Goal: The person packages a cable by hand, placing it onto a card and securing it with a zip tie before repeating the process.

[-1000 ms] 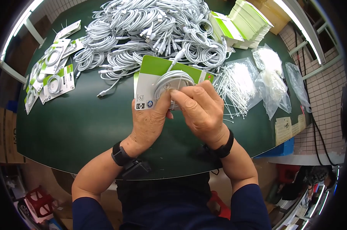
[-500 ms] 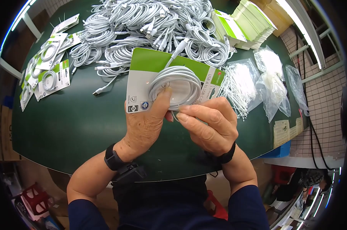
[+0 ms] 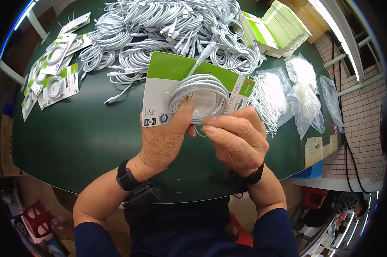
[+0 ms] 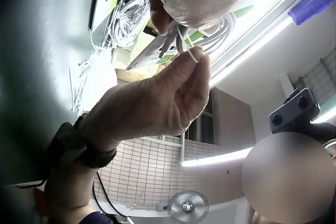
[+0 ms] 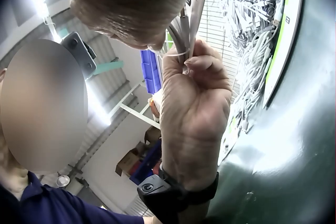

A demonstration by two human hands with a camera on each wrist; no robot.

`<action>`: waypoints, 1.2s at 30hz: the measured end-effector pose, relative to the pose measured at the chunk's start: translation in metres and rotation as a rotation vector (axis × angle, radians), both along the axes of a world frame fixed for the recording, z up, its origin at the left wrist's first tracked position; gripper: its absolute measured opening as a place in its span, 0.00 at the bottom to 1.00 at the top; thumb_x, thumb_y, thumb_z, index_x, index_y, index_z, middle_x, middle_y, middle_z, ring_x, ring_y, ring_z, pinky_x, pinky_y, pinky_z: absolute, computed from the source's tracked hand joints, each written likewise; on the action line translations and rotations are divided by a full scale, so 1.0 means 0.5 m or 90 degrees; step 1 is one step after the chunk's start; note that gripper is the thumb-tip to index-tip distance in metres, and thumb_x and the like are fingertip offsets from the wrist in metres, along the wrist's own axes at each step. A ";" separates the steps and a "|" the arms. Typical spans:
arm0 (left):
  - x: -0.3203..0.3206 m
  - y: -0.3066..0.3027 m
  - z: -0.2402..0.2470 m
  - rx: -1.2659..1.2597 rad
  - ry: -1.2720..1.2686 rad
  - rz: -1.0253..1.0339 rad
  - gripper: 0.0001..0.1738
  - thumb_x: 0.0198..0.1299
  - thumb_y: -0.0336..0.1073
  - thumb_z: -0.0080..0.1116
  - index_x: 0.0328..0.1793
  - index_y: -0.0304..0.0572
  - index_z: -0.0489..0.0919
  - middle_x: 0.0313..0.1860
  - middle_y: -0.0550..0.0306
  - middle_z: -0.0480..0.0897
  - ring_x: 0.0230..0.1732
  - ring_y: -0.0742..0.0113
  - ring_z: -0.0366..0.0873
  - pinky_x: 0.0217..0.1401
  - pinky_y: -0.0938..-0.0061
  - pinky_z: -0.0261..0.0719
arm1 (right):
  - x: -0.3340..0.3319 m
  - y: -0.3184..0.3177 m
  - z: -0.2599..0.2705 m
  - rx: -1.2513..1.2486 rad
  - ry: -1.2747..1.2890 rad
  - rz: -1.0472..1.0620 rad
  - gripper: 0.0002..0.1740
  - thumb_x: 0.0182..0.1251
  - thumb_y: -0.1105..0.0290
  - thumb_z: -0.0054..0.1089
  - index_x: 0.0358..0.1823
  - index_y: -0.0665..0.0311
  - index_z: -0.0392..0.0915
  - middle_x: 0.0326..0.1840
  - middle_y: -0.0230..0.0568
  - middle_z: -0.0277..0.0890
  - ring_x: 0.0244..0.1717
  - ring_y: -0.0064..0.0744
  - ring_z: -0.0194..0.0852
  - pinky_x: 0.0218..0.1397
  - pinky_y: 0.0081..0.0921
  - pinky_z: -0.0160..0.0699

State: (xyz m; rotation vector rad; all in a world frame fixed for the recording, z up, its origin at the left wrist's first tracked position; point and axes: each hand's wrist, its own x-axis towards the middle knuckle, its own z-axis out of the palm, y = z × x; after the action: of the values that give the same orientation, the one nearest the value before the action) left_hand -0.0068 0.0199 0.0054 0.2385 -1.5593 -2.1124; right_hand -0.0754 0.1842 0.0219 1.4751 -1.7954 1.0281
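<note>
My left hand (image 3: 163, 139) grips a green-and-white printed card (image 3: 154, 96) marked USB-A to USB-C. Its thumb presses on a coiled white USB cable (image 3: 223, 94) lying against the card's front. One white plug (image 3: 208, 50) sticks up over the green band. With thumb and forefinger, my right hand (image 3: 240, 139) pinches a thin white cable tie (image 4: 192, 55) at the coil's lower edge. In the right wrist view the tie loops round the cable strands, in front of the left palm. Fingers of the left hand behind the card are mostly hidden.
A big heap of coiled white cables (image 3: 150, 25) covers the table's back. Carded cables (image 3: 58, 85) lie at the left. Card stacks (image 3: 283, 30) stand back right, near loose cable ties (image 3: 270, 98) and clear plastic bags (image 3: 307, 107). The table (image 3: 73, 141) is dark green.
My right hand has moved from over the coil's middle down to its lower right edge, pinching the tie. The card has turned to face up more, with its coil and print uncovered.
</note>
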 end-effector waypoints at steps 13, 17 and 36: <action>0.002 0.001 0.000 0.025 -0.032 -0.024 0.13 0.69 0.33 0.69 0.55 0.34 0.81 0.39 0.58 0.88 0.24 0.76 0.83 0.23 0.79 0.79 | -0.012 -0.008 -0.010 -0.043 0.022 0.002 0.21 0.46 0.79 0.81 0.45 0.58 0.91 0.45 0.33 0.91 0.35 0.31 0.81 0.35 0.24 0.78; 0.002 0.000 0.002 0.044 -0.038 -0.029 0.13 0.69 0.33 0.69 0.54 0.34 0.82 0.39 0.58 0.87 0.24 0.76 0.83 0.24 0.79 0.80 | -0.006 -0.003 -0.005 -0.028 0.003 -0.001 0.20 0.53 0.81 0.81 0.47 0.57 0.90 0.45 0.36 0.91 0.36 0.32 0.80 0.36 0.25 0.78; -0.004 -0.027 -0.064 -0.827 0.127 0.201 0.17 0.62 0.25 0.66 0.57 0.49 0.87 0.34 0.62 0.85 0.27 0.70 0.84 0.29 0.76 0.81 | -0.003 -0.014 -0.004 0.086 -0.082 -0.024 0.15 0.55 0.86 0.73 0.43 0.66 0.86 0.43 0.43 0.90 0.35 0.39 0.92 0.35 0.29 0.89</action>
State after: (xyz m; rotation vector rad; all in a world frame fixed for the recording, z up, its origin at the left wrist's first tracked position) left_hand -0.0089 0.0066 -0.0267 -0.1758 -2.2046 -0.5847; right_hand -0.0771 0.1774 0.0199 1.4778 -2.0114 1.0208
